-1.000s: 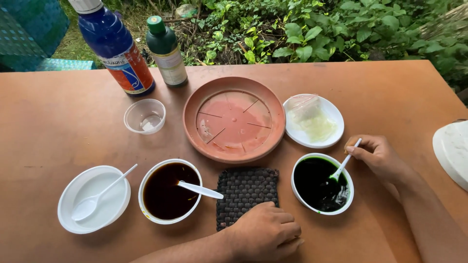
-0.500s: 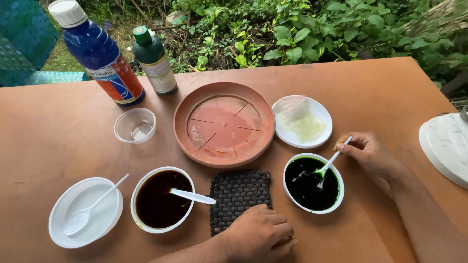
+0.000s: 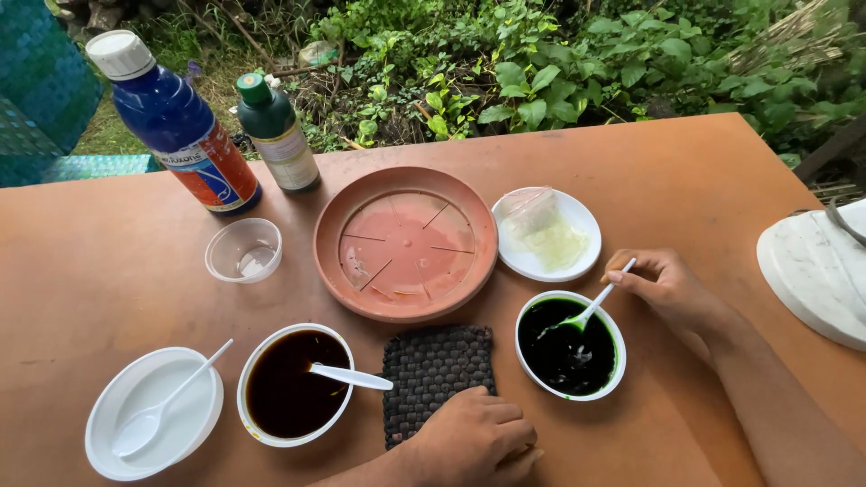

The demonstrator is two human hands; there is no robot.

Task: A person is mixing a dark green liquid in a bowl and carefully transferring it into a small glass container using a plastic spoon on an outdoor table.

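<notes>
Since a moment ago, little has moved: the right hand (image 3: pixel 669 287) still pinches the white spoon (image 3: pixel 595 304), its tip sunk in the dark green liquid of the white bowl (image 3: pixel 570 345). That grip is clamped on the spoon's handle. Fingers curled together and holding nothing, the left hand (image 3: pixel 469 439) rests on the black woven mat's (image 3: pixel 437 372) near edge. All sit on a brown desk (image 3: pixel 686 171) outdoors, with leafy plants (image 3: pixel 559 54) behind.

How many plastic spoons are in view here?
3. One spoon lies in the empty white bowl, one rests across the brown-liquid bowl, one is held by the right hand in the green-liquid bowl.
</notes>
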